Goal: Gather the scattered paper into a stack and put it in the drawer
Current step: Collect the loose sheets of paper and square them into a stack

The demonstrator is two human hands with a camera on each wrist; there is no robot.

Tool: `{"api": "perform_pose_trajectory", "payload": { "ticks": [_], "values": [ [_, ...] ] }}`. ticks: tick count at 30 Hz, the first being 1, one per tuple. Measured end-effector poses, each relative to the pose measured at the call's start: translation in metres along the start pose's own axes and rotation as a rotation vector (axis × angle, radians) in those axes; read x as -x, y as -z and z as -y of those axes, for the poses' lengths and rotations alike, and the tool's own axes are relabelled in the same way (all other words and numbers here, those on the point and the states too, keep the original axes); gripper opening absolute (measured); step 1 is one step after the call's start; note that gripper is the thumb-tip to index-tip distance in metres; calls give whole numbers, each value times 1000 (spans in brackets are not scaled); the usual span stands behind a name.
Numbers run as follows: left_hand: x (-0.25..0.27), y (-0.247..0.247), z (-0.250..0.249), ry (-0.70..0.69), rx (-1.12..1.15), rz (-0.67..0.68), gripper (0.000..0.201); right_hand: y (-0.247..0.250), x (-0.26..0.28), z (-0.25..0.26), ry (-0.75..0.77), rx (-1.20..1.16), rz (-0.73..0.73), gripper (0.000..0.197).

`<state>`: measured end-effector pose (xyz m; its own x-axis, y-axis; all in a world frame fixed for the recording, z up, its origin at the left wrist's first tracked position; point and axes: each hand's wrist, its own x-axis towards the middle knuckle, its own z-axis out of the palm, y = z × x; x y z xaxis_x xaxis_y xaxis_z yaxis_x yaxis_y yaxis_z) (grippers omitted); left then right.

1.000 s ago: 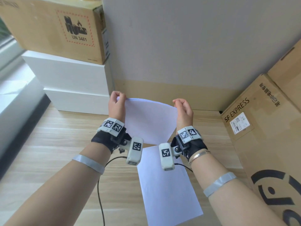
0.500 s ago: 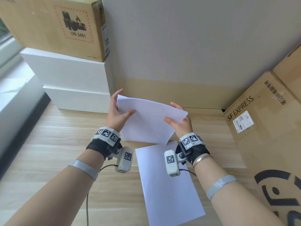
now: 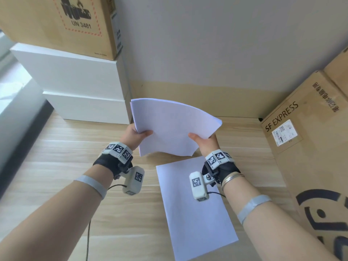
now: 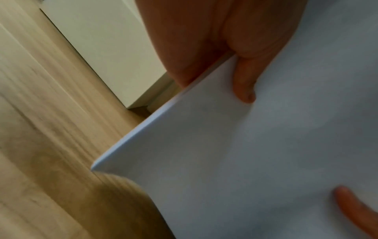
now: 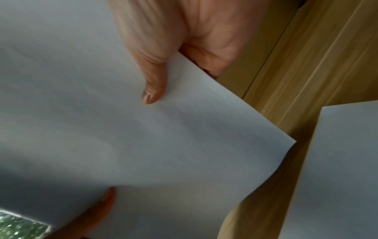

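We hold the paper stack (image 3: 174, 127) above the desk (image 3: 56, 166), left hand (image 3: 134, 135) and right hand (image 3: 204, 141) each pinching a side edge, thumbs on top. One loose sheet (image 3: 195, 210) remains below. Advice: keep edges squared, lower stack onto sheet, collect together.

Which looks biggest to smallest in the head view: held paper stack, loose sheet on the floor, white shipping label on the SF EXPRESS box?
1. loose white paper sheet on the wood floor, though it lies nearer the camera
2. curved white paper stack held in both hands, close behind
3. small white shipping label, clearly smallest
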<state>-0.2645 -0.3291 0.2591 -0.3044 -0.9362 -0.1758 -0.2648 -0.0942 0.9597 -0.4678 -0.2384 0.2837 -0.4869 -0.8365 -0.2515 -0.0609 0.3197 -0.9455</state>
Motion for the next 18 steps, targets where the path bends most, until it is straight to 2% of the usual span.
{"api": "perform_pose_trajectory", "payload": {
  "ticks": [4, 9, 14, 16, 18],
  "values": [
    [6, 6, 9, 14, 73, -2, 32, 4, 2, -2, 23, -10, 47, 34],
    [19, 7, 28, 85, 28, 70, 33, 4, 6, -20, -47, 62, 61, 37],
    [26, -1, 38, 166, -24, 105, 27, 1, 7, -38, -162, 151, 122, 20],
    [26, -4, 40, 155, -51, 101, 30, -2, 6, -43, -185, 170, 108, 34],
    [26, -4, 40, 133, -60, 72, 31, -3, 5, -46, -174, 139, 57, 30]
  ]
}}
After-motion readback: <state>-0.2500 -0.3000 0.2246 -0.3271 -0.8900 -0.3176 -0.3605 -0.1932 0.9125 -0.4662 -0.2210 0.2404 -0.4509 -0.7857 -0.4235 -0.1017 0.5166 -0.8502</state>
